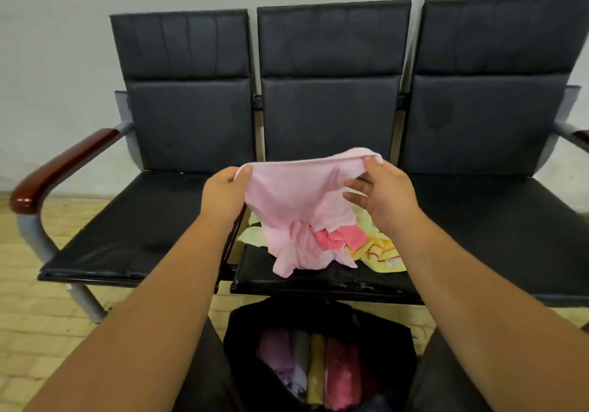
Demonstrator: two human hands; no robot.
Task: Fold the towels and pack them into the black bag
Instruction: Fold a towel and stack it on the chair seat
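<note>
I hold a light pink towel (296, 201) up over the middle seat. My left hand (224, 193) pinches its top left corner, and my right hand (381, 188) pinches the top right edge with the other fingers spread. The towel's lower part hangs bunched onto a small pile: a darker pink towel (341, 238) and a yellow towel (379, 252) with red stripes. Below, between my knees, the black bag (242, 332) stands open on the floor, with several folded towels (315, 370) upright inside it.
A three-seat black bench (328, 115) stands against a pale wall, with a dark wooden armrest (60, 166) on the left. The left seat (134, 230) and right seat (510, 220) hold nothing. The floor is light tiles.
</note>
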